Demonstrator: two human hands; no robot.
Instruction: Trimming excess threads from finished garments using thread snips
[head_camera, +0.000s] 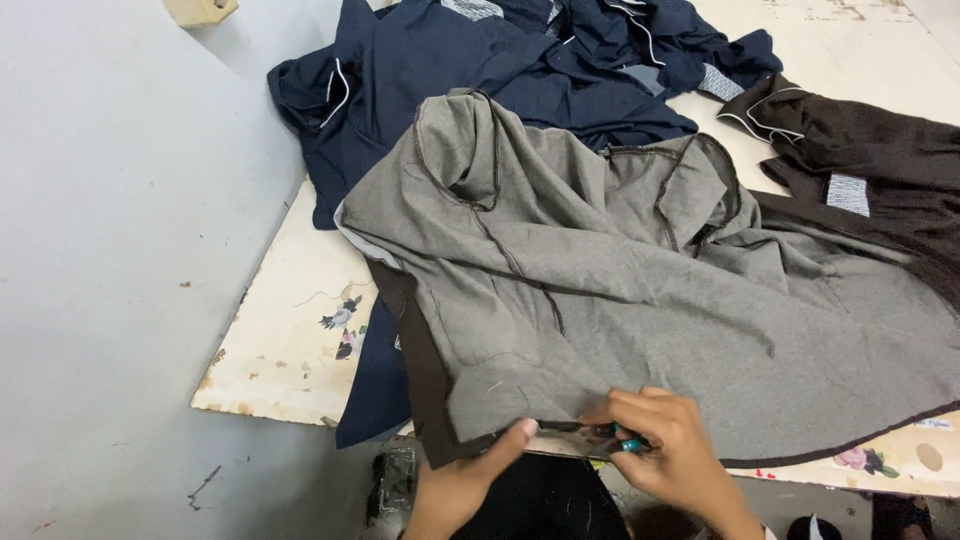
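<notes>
We cannot see what the small teal tool (630, 444) is, because the fingers of the right hand (672, 448) cover most of it. The bottom edge cuts off both wrists. The grey garment (640, 290) hides much of the dark brown garment (425, 375) under it, and the right edge cuts off the black garment (880, 160).

Your left hand (478, 470) and right hand (668, 450) are both bare: no gloves, no rings, no watch or band that shows. Your fingernails are short and plain. Both forearms enter from the bottom edge uncovered, with no cuff over either wrist. At the very bottom edge, beside your right forearm, a small sliver of white cloth shows, perhaps the edge of a sleeve, but too little of it is in view to tell. Nothing more of your body or clothing is visible.
</notes>
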